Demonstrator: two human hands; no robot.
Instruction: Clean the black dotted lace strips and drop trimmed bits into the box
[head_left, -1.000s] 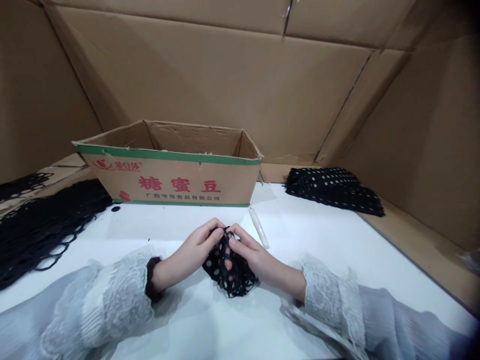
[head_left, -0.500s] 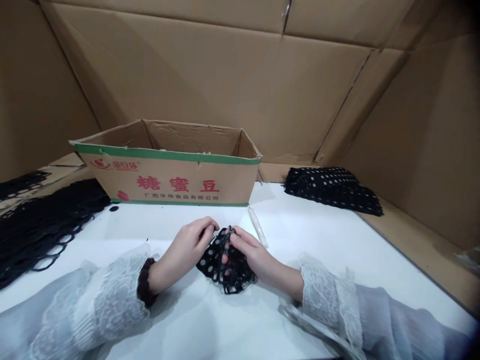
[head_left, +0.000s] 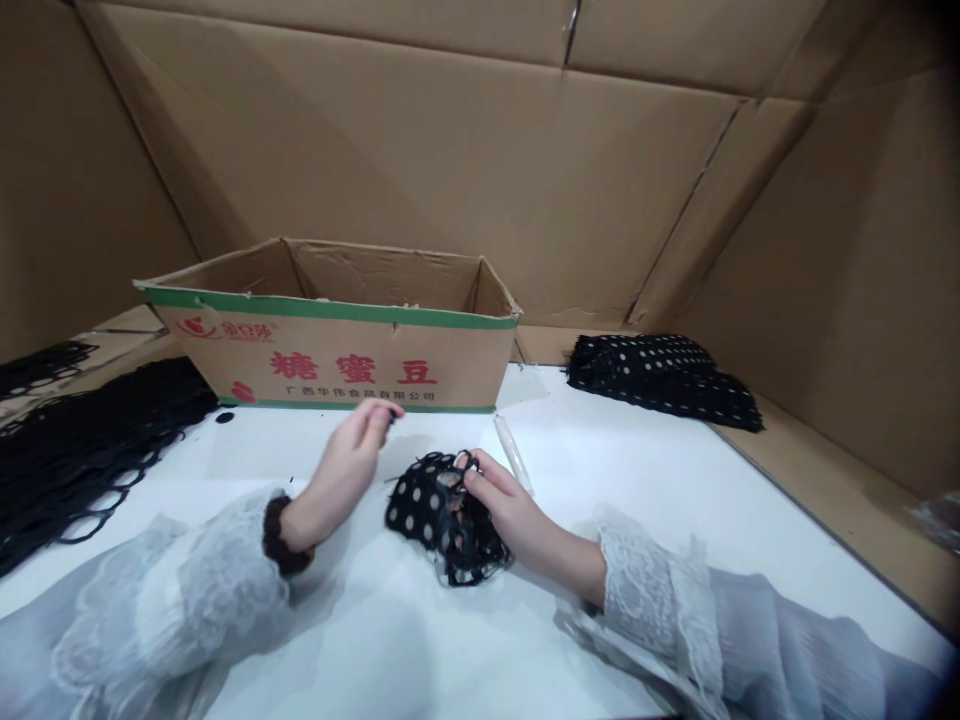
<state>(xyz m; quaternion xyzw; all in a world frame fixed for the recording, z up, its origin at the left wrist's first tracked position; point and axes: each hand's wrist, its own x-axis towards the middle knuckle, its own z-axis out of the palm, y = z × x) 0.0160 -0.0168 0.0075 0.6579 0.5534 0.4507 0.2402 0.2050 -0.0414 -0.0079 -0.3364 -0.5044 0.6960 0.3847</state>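
Observation:
My right hand (head_left: 517,510) is closed on a bunched piece of black fabric (head_left: 416,500) with rows of round pale spots and a looped, open-holed part near the fingers. The fabric rests low over the white table in front of me. Up and to the left of it, apart from the fabric, my left hand (head_left: 349,455) pinches a small black scrap (head_left: 394,413) between thumb and forefinger. That hand is just before the cardboard box's front face. Most of the scrap is hidden by the fingertips.
The open cardboard box (head_left: 322,310) with a green rim stands at the back. Black looped fabric (head_left: 97,440) lies left, near a small black disc (head_left: 224,417). Spotted black fabric (head_left: 664,375) is at the back right. A whitish stick (head_left: 514,452) lies behind my right hand. Cardboard walls surround the table.
My left hand has moved away from the fabric, up and left toward the box, with the scrap in its pinch. The right hand keeps its hold, and the fabric's left part has spread out.

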